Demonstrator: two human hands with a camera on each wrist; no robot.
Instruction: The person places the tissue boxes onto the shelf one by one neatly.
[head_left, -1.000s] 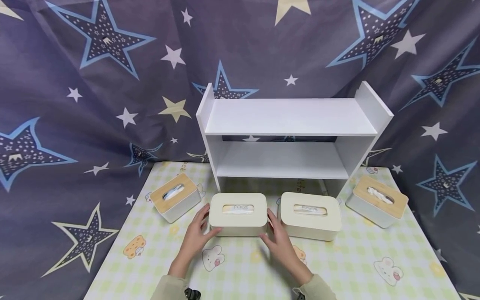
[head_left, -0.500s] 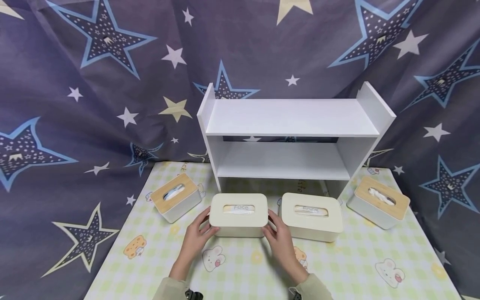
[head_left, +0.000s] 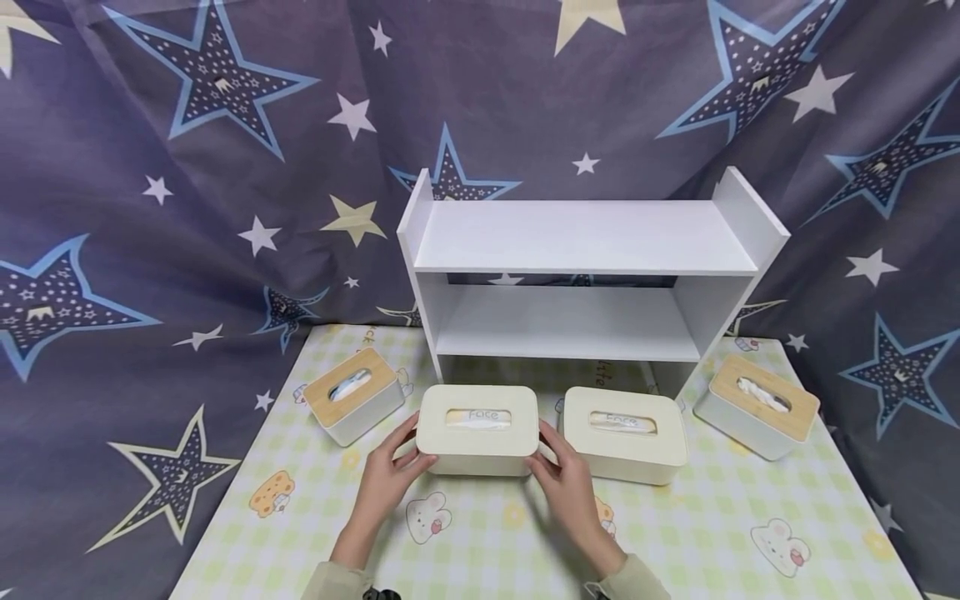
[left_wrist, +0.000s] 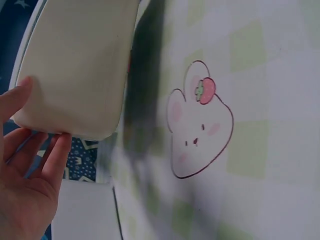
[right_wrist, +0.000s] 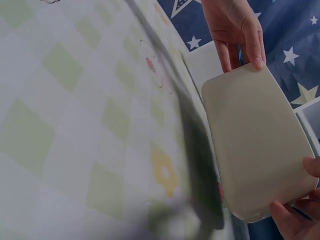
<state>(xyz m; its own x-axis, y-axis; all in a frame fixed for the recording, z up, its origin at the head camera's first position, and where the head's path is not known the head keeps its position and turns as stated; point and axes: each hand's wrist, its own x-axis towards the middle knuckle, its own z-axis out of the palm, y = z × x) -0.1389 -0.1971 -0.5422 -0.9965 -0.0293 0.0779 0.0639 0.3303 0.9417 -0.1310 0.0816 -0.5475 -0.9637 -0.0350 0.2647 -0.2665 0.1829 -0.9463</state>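
Note:
A cream tissue box (head_left: 477,444) with an oval slot in its lid is between my two hands in the head view. My left hand (head_left: 384,482) grips its left end, the thumb at the front corner and the fingers around the side. On the opposite end, my right hand (head_left: 564,487) holds it the same way. Both wrist views show the box's front wall (left_wrist: 75,70) with a dark shadow on the cloth beneath it. A pack printed "Face" shows through the slot.
A second cream tissue box (head_left: 622,458) stands close to my right hand. Two wood-lidded tissue boxes, a left one (head_left: 354,388) and a right one (head_left: 761,398), flank a white shelf unit (head_left: 566,321) behind. Checked cloth (head_left: 510,550) covers the table.
My right hand has closed in on the box's right end, and both hands now grip it. The box looks slightly larger and raised a little; the other boxes stay put.

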